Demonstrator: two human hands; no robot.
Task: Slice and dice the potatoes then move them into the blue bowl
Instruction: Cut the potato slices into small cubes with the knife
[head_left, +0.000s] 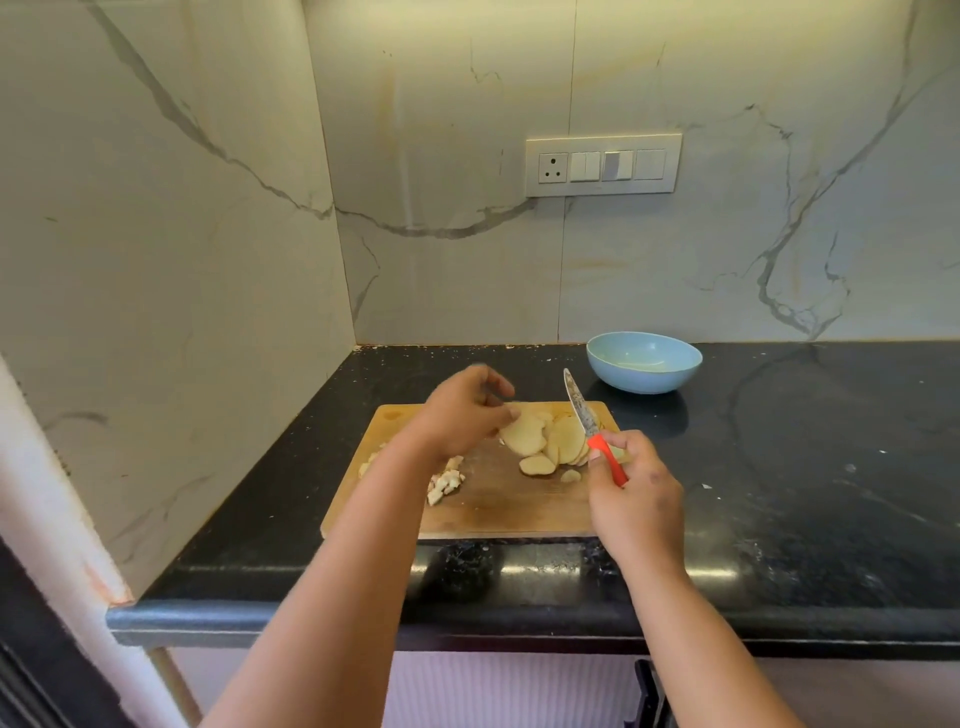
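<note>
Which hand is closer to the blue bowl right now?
Right. The right hand holds the knife at the cutting board's right edge, with the bowl just beyond it. The left hand is farther left, holding potato slices.

text: none legible | labels: none | brands: none | numbers: none | signs: none
</note>
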